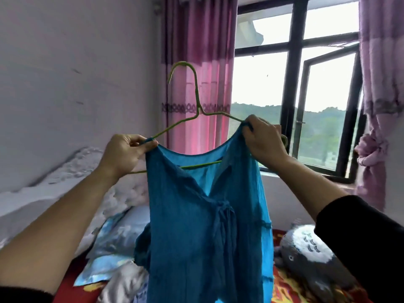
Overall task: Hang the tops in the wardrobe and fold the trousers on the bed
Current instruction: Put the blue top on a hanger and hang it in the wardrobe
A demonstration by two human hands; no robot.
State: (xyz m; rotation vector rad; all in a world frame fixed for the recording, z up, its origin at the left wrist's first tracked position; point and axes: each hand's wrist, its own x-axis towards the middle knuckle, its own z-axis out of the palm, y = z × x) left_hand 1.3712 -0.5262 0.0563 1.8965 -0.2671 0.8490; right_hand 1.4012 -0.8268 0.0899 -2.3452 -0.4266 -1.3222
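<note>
A teal sleeveless top [203, 226] with a tie at the front hangs in mid-air over the bed. A green wire hanger [197, 99] sits inside its neckline, hook pointing up and to the left. My left hand [124, 154] pinches the top's left shoulder strap against the hanger's left arm. At the right shoulder, my right hand [262, 138] pinches the strap on the hanger's other arm. The hanger's lower bar shows through the neck opening. No trousers and no wardrobe are in view.
Below lies a bed with a red patterned cover [286, 287], a blue-print pillow [118, 243] and a grey plush toy [310, 252]. A white headboard [72, 171] stands at the left. Pink curtains [196, 51] flank a window [306, 88], its right pane swung open.
</note>
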